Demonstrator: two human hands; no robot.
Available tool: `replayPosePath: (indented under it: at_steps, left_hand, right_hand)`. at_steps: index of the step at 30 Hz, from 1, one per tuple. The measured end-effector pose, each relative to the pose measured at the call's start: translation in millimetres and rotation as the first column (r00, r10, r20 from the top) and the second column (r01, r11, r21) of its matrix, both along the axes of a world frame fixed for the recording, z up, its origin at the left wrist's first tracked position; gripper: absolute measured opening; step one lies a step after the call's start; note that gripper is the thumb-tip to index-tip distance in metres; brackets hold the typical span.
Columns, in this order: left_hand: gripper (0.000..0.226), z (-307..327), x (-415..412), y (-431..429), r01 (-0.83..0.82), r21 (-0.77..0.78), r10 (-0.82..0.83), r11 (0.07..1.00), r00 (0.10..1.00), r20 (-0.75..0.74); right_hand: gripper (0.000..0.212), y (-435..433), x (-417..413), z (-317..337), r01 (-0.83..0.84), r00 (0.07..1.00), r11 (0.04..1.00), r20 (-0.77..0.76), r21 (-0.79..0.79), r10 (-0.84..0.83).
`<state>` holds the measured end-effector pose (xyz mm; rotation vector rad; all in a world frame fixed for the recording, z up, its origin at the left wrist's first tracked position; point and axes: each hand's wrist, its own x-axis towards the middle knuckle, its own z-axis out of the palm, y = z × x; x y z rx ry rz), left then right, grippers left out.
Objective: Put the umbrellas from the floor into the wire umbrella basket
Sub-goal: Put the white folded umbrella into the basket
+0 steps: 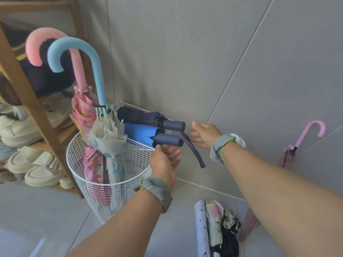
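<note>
Basket point(89, 182), white wire, on floor beside wooden shoe rack point(27, 101); pink-handled umbrella point(79, 75) and blue-handled umbrella point(96, 71) stand upright inside. Navy folded umbrella point(141, 115) and blue folded umbrella point(141, 133) lie across the far rim. Left hand point(164, 164) pinches the blue one's dark handle from below. Right hand point(203, 135) open, fingers spread, near the handles, holding nothing. Folded umbrellas point(215, 229) on floor point(37, 210); pink umbrella point(304, 140) leans on wall.

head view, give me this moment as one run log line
left hand: under blue folded umbrella handle | right hand: open, empty | white wire basket: two crook-handled umbrellas upright | floor: folded umbrellas left
</note>
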<state>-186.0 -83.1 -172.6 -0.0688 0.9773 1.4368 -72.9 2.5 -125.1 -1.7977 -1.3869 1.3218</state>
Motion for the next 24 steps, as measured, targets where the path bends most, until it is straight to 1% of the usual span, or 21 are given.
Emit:
replayPosePath:
  at_steps: [3,5,9,13,18,21,24]
  left_hand:
    - [0.019,-1,7,-4,0.084,-0.021,-0.085,0.996,0.995,-0.060]
    - [0.016,-3,14,-7,0.166,-0.041,-0.169,0.985,0.981,-0.094]
    - [0.015,-10,28,-14,0.325,-0.098,-0.335,0.941,0.935,-0.116]
    - [0.019,-28,51,-24,0.431,-0.174,-0.457,0.886,0.875,-0.157]
    - [0.020,-71,82,-37,0.519,-0.302,-0.592,0.799,0.768,-0.244]
    - [0.021,-100,101,-45,0.588,-0.383,-0.692,0.712,0.679,-0.243]
    - [0.020,-121,112,-48,0.626,-0.421,-0.746,0.657,0.619,-0.244]
  right_hand:
    - [0.042,-20,27,-11,0.039,0.999,0.999,0.004,-0.014,-0.039]
    - [0.040,-34,43,-17,0.081,0.997,0.996,-0.015,-0.024,-0.082]
    - [0.037,-58,72,-29,0.155,0.985,0.986,-0.066,-0.059,-0.158]
    - [0.037,-82,100,-50,0.186,0.975,0.976,-0.104,-0.116,-0.198]
    - [0.020,-108,134,-94,0.207,0.966,0.959,-0.116,-0.194,-0.232]
    - [0.020,-125,161,-131,0.216,0.965,0.946,-0.094,-0.242,-0.245]
    - [0.019,-140,187,-165,0.224,0.967,0.928,-0.051,-0.298,-0.250]
